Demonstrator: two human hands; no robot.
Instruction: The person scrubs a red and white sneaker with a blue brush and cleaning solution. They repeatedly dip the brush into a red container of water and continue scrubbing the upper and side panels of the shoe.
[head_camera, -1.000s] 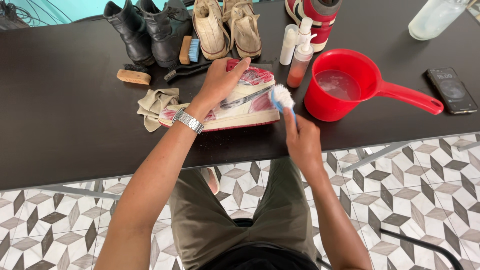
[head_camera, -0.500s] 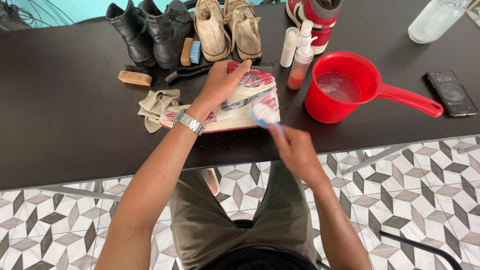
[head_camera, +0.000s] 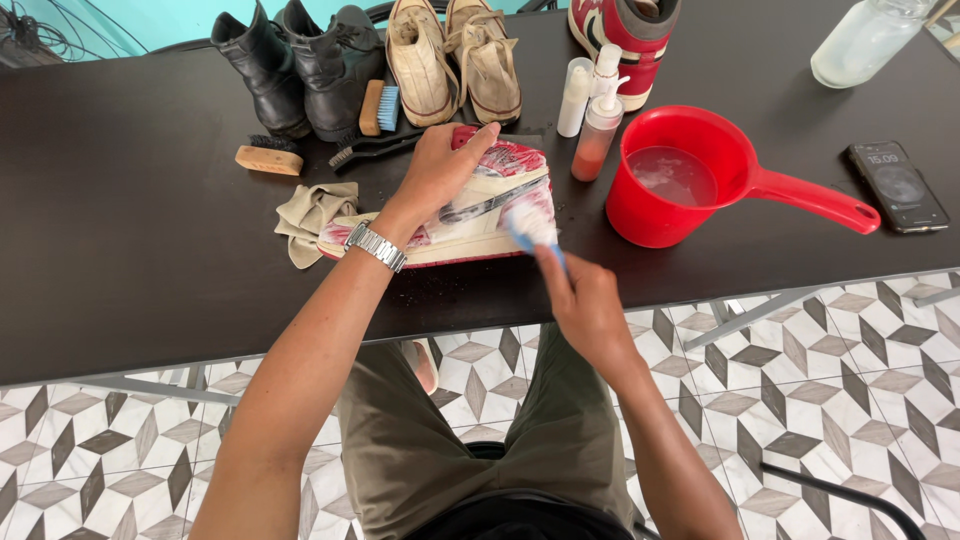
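Note:
A red and white high-top sneaker (head_camera: 480, 215) lies on its side on the black table (head_camera: 130, 250), smeared with foam. My left hand (head_camera: 440, 170), with a metal watch at the wrist, presses down on the sneaker's upper. My right hand (head_camera: 585, 305) grips a blue-handled brush (head_camera: 528, 228) whose bristles rest on the sneaker's heel end. A beige cloth (head_camera: 310, 215) sits under the sneaker's toe.
A red scoop of water (head_camera: 680, 180) stands to the right, with a spray bottle (head_camera: 598, 125) and a white bottle (head_camera: 575, 95) beside it. Black boots (head_camera: 290, 65), tan shoes (head_camera: 455, 55), another red sneaker (head_camera: 630, 35), brushes (head_camera: 268, 157), a phone (head_camera: 898, 185) and a clear jar (head_camera: 860, 40) lie around.
My right hand has slid the brush leftward along the sneaker's heel and lower side, pulling back toward me. My left hand stays pressed on the sneaker.

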